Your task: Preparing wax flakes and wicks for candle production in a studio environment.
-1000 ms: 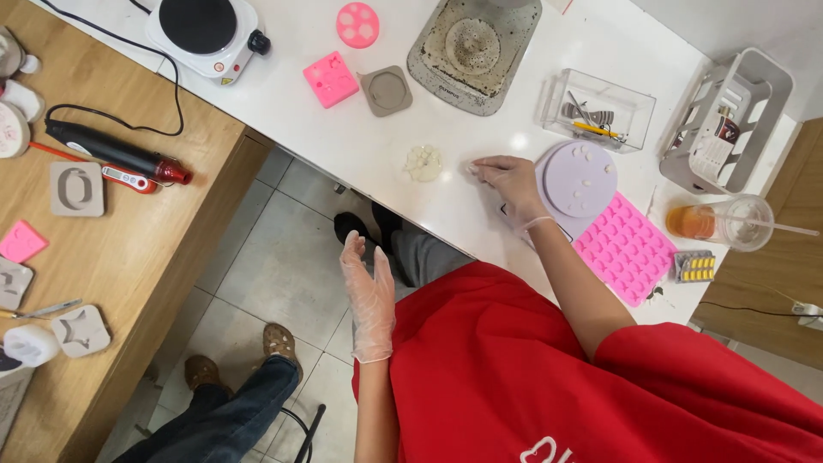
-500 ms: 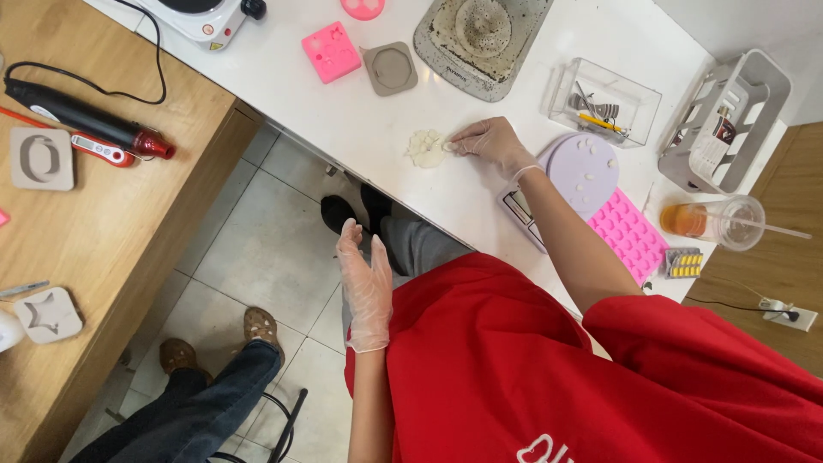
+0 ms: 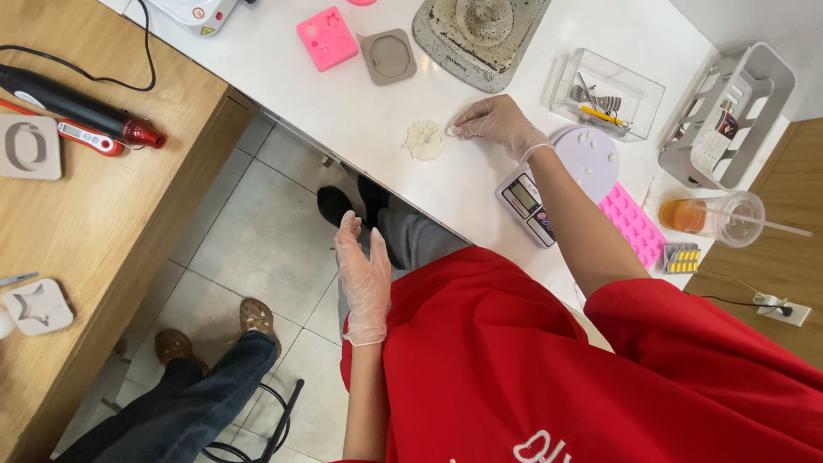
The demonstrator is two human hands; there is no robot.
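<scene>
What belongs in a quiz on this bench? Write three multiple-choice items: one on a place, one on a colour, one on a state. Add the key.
1. Where does the off-white round piece lie?
A. On the wooden bench
B. On the white table, at the right hand
C. In the clear box

2. What colour is the square mould near the table's far edge?
A. Pink
B. Green
C. Black

3. How is the left hand?
A. Gripping the scale
B. Fisted round a cup
C. Open, empty, off the table

Key: 1 B, the gloved fingertips meet its edge on the white top; 2 A, it is bright pink; 3 C, its fingers are stretched out over the floor tiles.
</scene>
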